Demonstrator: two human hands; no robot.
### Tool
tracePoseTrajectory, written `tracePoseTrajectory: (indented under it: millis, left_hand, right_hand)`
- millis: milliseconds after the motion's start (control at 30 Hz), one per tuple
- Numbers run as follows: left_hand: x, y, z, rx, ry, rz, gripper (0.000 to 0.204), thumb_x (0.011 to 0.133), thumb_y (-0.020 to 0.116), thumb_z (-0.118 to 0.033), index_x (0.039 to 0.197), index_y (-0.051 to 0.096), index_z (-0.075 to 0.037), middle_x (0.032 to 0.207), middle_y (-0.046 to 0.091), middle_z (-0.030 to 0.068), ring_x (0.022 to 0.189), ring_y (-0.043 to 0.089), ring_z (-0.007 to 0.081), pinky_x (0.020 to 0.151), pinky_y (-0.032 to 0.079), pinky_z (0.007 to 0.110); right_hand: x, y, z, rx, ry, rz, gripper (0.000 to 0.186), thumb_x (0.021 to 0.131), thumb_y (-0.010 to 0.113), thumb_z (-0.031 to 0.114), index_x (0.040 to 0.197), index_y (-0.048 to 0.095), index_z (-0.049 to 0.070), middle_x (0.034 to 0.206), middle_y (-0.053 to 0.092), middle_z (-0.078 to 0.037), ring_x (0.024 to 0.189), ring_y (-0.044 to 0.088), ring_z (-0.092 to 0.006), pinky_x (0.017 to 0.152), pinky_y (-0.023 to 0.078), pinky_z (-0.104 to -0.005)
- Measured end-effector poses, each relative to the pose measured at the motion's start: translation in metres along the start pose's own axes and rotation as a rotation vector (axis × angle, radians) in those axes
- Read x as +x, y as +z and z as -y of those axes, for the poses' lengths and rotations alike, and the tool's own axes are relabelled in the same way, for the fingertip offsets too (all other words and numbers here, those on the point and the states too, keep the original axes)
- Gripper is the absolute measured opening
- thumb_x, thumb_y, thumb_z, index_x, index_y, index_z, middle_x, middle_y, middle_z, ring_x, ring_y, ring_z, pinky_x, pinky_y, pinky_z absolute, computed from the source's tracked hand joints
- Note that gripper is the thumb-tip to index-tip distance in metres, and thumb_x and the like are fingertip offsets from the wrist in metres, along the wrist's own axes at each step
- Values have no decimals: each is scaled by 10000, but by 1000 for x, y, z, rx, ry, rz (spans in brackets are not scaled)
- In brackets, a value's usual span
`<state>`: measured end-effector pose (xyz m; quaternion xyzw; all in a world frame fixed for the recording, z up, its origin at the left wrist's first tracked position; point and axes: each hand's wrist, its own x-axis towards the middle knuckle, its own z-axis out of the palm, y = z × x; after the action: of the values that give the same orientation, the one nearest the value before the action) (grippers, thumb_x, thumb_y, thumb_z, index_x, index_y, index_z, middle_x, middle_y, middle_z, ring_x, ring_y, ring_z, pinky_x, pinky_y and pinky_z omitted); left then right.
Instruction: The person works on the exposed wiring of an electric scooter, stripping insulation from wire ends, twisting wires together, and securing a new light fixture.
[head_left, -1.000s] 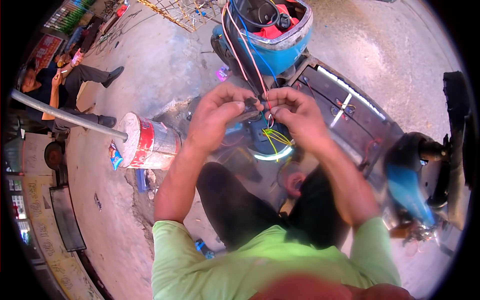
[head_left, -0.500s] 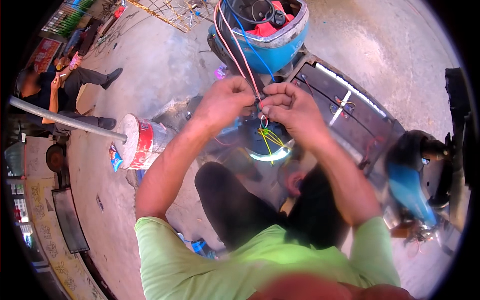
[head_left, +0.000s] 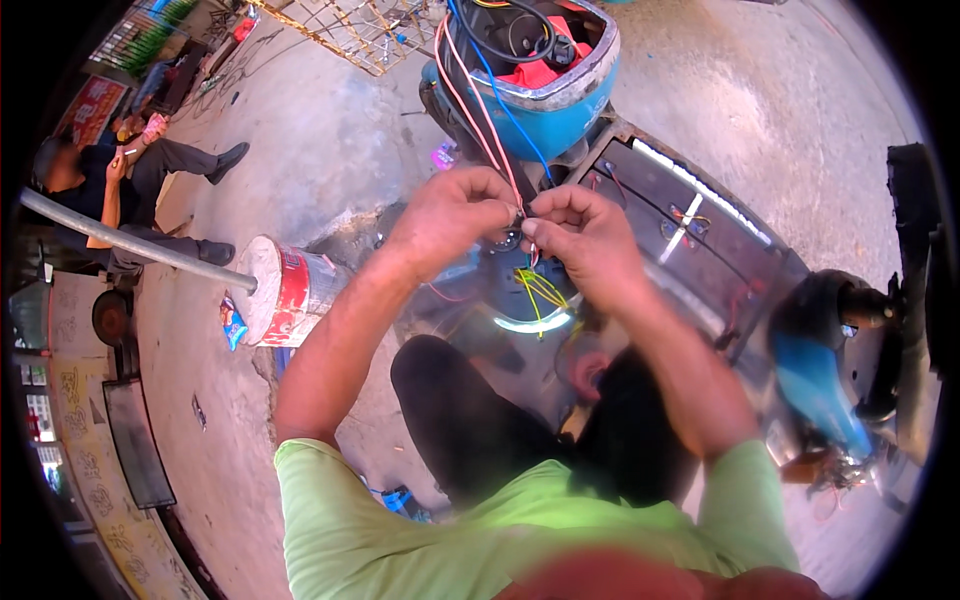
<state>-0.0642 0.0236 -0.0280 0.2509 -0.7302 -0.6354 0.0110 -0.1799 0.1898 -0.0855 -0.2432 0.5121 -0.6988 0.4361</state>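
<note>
Both of my hands work close together over the wires. My left hand [head_left: 455,218] pinches the lower end of a pair of pink wires [head_left: 478,100] that hang down from above. Facing it, my right hand [head_left: 590,240] has its thumb and forefinger pressed together on the wires at the same spot. The exact joint between the fingertips is too small to make out. Behind them a blue wire [head_left: 515,120] runs down past my right fingers. Just below dangle thin yellow-green wires [head_left: 542,288], above a dark round part with a bright curved edge [head_left: 532,324].
A blue scooter body [head_left: 545,128], open on top, stands ahead. To its right lie dark battery blocks [head_left: 650,190] in a frame. A blue-and-black scooter part [head_left: 815,370] is at right. At left stand a concrete-filled bucket [head_left: 290,290] with a metal pole [head_left: 140,242] and a seated person [head_left: 95,185].
My hands have come slightly lower, and the right fingers have drawn in to a tighter pinch at the wires. The view has shifted a little.
</note>
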Motion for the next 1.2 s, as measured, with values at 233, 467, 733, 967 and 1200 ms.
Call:
tracePoseTrajectory:
  millis: [233,467,733,967,1200]
  left_hand:
    - [-3,1,-2,78,-63,-33,71,891,667,-85,938,675,-33,929,662,22,877,631,113,785,534,287]
    - [-23,4,-1,-104,-35,-6,159,916,691,-126,1037,676,-23,1037,663,43,974,644,148,849,535,312]
    - [-52,18,16,96,452,-228,253,905,716,-49,1150,669,-7,1030,668,87,921,687,149,847,546,299]
    - [-37,30,-2,146,524,-228,322,882,756,-123,1162,643,-11,996,675,65,866,669,141,763,562,316]
    - [-30,25,-15,272,555,-295,264,826,747,-144,1032,691,12,850,685,101,755,676,168,686,559,323]
  right_hand:
    - [-5,11,-3,-248,-188,-96,132,881,724,39,998,695,-15,901,715,-74,780,693,-128,720,563,-284]
    - [-7,9,1,-449,-327,-168,114,858,694,10,970,700,-7,900,698,-97,776,700,-161,714,562,-302]
    - [-9,17,2,-478,-356,-133,139,839,676,-21,971,689,23,876,667,-96,763,664,-169,696,540,-314]
    - [-9,8,1,-432,-357,-175,76,893,701,-26,951,680,19,848,669,2,744,613,-60,675,500,-235]
    - [-9,19,-6,-314,-287,-159,42,939,711,5,966,681,-8,850,656,27,774,584,-42,691,465,-207]
